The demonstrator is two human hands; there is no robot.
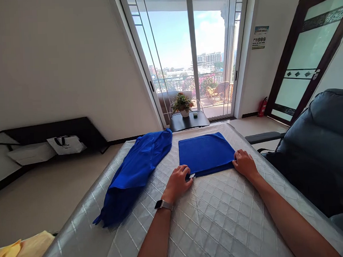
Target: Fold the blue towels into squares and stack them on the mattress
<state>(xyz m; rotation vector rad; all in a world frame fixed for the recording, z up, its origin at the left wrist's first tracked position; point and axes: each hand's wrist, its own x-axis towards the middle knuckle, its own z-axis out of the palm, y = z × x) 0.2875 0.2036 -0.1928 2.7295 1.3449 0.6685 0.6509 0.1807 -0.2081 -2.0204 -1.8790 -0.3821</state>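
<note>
A blue cloth (205, 151), folded into a flat rectangle with a small white tag at its near left corner, lies on the quilted silvery mattress (218, 210). My left hand (178, 182), below a wristwatch (163, 205), pinches that near left corner by the tag. At the near right corner, my right hand (244, 163) has its fingers closed on the cloth's edge. Left of the folded one, a second blue cloth (136, 172) lies loose and rumpled, touched by neither hand.
A black armchair (313, 148) stands close along the right side. Beyond the mattress is a small black table (189, 122) with a potted plant (183, 105), before a sliding glass door. Yellow fabric (25, 253) shows at the lower left.
</note>
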